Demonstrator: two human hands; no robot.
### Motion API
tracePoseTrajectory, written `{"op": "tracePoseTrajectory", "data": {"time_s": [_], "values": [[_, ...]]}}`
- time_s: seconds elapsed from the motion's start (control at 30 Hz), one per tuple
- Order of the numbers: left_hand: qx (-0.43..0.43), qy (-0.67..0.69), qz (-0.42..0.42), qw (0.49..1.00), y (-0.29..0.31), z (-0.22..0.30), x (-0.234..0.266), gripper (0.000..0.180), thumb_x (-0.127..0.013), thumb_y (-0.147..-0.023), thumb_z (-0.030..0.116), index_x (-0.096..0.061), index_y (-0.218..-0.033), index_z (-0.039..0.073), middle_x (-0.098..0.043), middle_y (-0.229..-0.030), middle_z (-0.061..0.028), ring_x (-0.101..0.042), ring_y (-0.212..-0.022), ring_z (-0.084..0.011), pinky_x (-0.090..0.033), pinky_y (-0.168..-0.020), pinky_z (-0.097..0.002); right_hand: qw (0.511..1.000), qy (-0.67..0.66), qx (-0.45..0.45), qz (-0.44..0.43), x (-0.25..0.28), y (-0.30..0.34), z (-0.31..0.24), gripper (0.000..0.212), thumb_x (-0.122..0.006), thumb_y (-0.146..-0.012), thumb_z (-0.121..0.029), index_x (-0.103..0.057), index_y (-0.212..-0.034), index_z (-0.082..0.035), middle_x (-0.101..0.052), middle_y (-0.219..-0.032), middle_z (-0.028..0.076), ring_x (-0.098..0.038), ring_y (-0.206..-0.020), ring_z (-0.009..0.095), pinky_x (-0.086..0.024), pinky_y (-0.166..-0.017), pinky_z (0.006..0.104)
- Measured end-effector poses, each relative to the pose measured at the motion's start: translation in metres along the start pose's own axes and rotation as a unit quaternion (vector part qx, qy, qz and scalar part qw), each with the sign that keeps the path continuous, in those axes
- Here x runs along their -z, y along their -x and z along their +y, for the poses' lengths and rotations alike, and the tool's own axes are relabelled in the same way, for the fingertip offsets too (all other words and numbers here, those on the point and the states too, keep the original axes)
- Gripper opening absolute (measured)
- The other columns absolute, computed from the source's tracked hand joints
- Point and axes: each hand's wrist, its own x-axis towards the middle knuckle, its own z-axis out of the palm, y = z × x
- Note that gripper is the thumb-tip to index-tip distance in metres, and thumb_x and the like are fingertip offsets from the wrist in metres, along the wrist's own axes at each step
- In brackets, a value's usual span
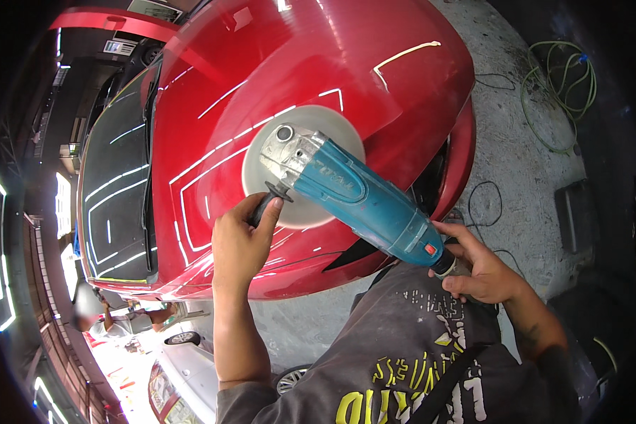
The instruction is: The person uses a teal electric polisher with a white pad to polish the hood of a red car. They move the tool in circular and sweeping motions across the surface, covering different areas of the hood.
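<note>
A blue car polisher (pixel 367 198) with a silver metal head lies slantwise across the red car hood (pixel 374 120). Beneath its head the round pale buffing pad (pixel 339 127) rests against the paint; whether it spins I cannot tell. My left hand (pixel 242 233) is closed around the black side handle (pixel 265 208) near the head. At the rear end of the tool, below the red switch (pixel 430 249), the fingers and thumb of my right hand (pixel 484 272) grip the narrow tail. Part of the pad is hidden under the polisher body.
The car's dark windshield (pixel 116 205) stands to the left. A green hose (pixel 569 92) lies coiled on the grey floor (pixel 498 42) at the right, with black cord (pixel 484 198) near the bumper. Another person (pixel 131 321) and a white car (pixel 184 374) are at the lower left.
</note>
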Motion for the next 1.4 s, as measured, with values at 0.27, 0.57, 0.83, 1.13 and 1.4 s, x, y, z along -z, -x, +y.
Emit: {"op": "tracePoseTrajectory", "data": {"time_s": [0.27, 0.57, 0.83, 1.13, 1.4], "values": [[0.031, 0.005, 0.019, 0.999, 0.02, -0.023, -0.001, 0.039, -0.074, -0.103, 0.037, -0.08, -0.115, 0.001, -0.064, -0.065, -0.0084, -0.053, -0.056, -0.0142, -0.042, -0.057, -0.0343, 0.999, 0.036, -0.013, -0.037, -0.001, -0.018, -0.003, 0.096, -0.08, -0.097, -0.011, -0.019, -0.171, -0.012, -0.066, -0.137, 0.019, -0.068, -0.099, 0.013, -0.058, -0.08, 0.0286], [0.104, 0.041, 0.06, 0.992, 0.048, -0.076, -0.017, 0.038, -0.074, -0.104, 0.029, -0.076, -0.122, -0.004, -0.073, -0.079, -0.0113, -0.059, -0.07, -0.0106, -0.047, -0.066, -0.0295, 0.983, 0.154, 0.022, -0.094, -0.004, -0.06, -0.005, 0.092, -0.081, -0.097, -0.02, -0.025, -0.17, -0.012, -0.062, -0.145, 0.023, -0.061, -0.135, 0.026, -0.045, -0.117, 0.0423], [0.109, 0.127, 0.103, 0.981, 0.073, -0.112, -0.014, 0.035, -0.071, -0.106, 0.02, -0.074, -0.126, -0.008, -0.076, -0.085, -0.0098, -0.063, -0.075, -0.011, -0.051, -0.069, -0.0287, 0.9, 0.416, 0.118, -0.055, -0.023, -0.072, -0.014, 0.086, -0.072, -0.101, -0.041, -0.028, -0.17, -0.013, -0.066, -0.142, 0.027, -0.069, -0.121, 0.046, -0.054, -0.104, 0.0469], [-0.117, -0.031, 0.026, 0.992, 0.008, 0.048, -0.083, 0.036, -0.076, -0.1, 0.041, -0.079, -0.114, 0.008, -0.07, -0.068, -0.018, -0.07, -0.062, -0.0392, -0.055, -0.059, -0.0451, 0.918, 0.346, 0.039, 0.193, 0.05, 0.033, 0.032, 0.088, -0.069, -0.103, -0.046, -0.028, -0.171, -0.009, -0.066, -0.14, 0.031, -0.066, -0.13, 0.047, -0.049, -0.111, 0.046], [-0.121, -0.082, -0.016, 0.989, -0.014, 0.097, -0.094, 0.039, -0.075, -0.1, 0.044, -0.079, -0.115, 0.008, -0.071, -0.07, -0.0198, -0.073, -0.068, -0.0404, -0.056, -0.062, -0.0479, 0.944, 0.267, 0.013, 0.192, 0.079, 0.047, 0.041, 0.091, -0.068, -0.104, -0.05, -0.026, -0.171, -0.006, -0.059, -0.15, 0.032, -0.057, -0.142, 0.047, -0.042, -0.119, 0.0456]]}}
